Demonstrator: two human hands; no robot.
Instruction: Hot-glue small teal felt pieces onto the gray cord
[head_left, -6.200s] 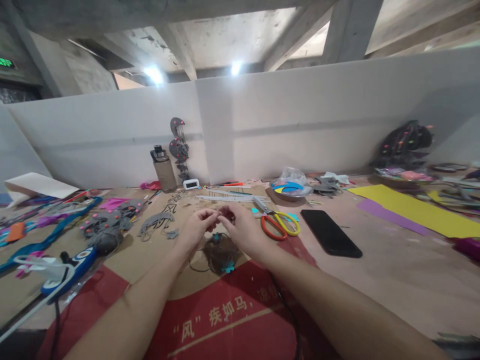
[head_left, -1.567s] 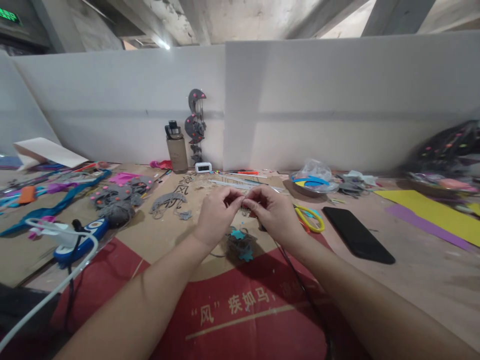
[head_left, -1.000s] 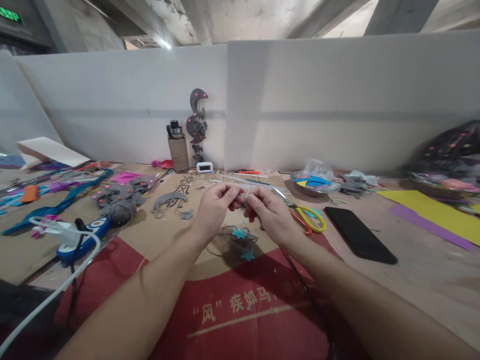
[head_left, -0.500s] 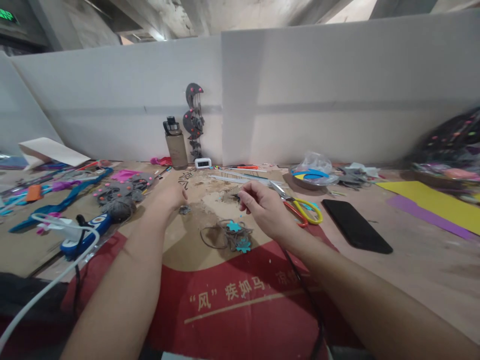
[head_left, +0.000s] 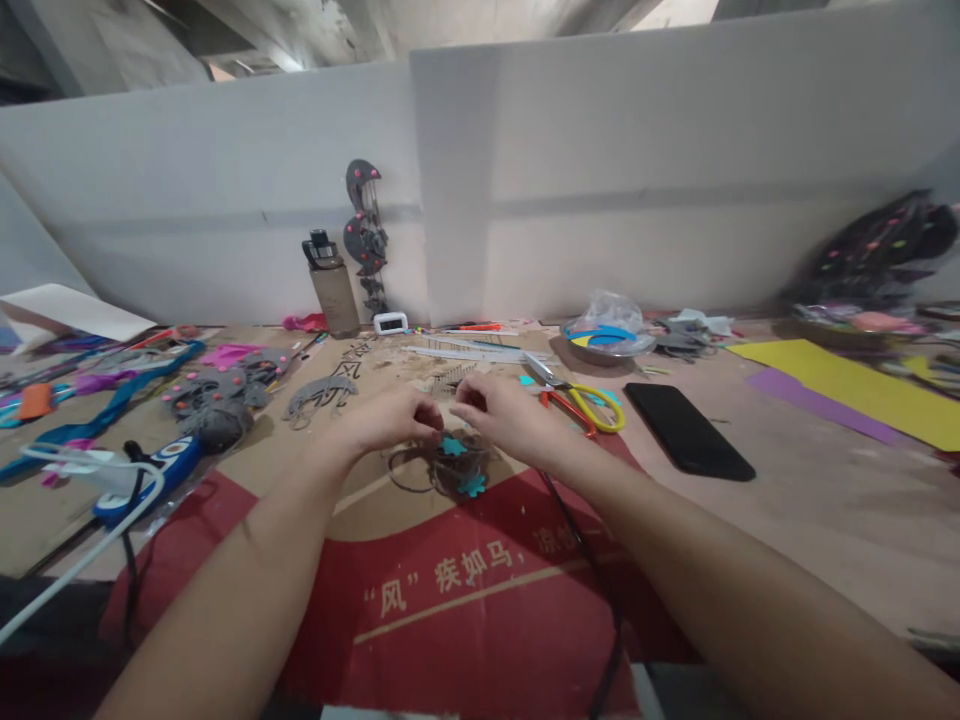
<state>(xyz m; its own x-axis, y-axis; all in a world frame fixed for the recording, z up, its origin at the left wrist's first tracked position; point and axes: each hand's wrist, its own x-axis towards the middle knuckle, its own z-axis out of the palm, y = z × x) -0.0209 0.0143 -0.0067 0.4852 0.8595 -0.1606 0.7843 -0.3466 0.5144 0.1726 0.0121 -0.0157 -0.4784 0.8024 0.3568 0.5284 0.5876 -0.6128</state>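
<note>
Grip of left hand (head_left: 405, 416) and right hand (head_left: 495, 408) unclear, contents hidden, tangled grey yarn (head_left: 448, 472) partly covered.

Reads “风” 疾如马, then 凉 after a comma, in pale printed characters (head_left: 470, 567) on the red part of the cardboard (head_left: 450, 655), at the near side of the fingers (head_left: 428, 409). Continues to the right, but passes there behind a black cable (head_left: 616, 640), so cannot be read with certainty. Carries also large black characters (head_left: 348, 370) on the brown part, beyond the fingers and to the left, partly hidden under a grey curved piece (head_left: 322, 390), too unclear to read. Farther beyond the fingers, shows on a small white device (head_left: 391, 323) only a display too small to read.
</note>
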